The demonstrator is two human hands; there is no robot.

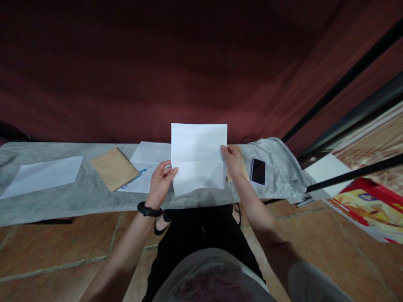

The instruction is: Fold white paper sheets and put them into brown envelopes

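Observation:
A white sheet of paper [199, 147], creased across its middle, is held up over the cloth-covered table. My left hand [160, 184] pinches its left edge, thumb on the front. At the right edge my right hand [232, 159] grips it between thumb and fingers. Partly hidden behind it on the left lies another white sheet [151, 153] with some writing. A brown envelope [115, 169] rests partly over that sheet, beside a blue patterned pen-like strip [134, 179]. Behind my right hand a tan paper item [244, 161] shows only in part.
The narrow table has a grey cloth [103, 203]. A phone [258, 171] lies to the right, and a white sheet [44, 174] at the far left. A dark red curtain [189, 75] hangs behind. Right of the table are a black pole [355, 178] and a red-yellow box [371, 205].

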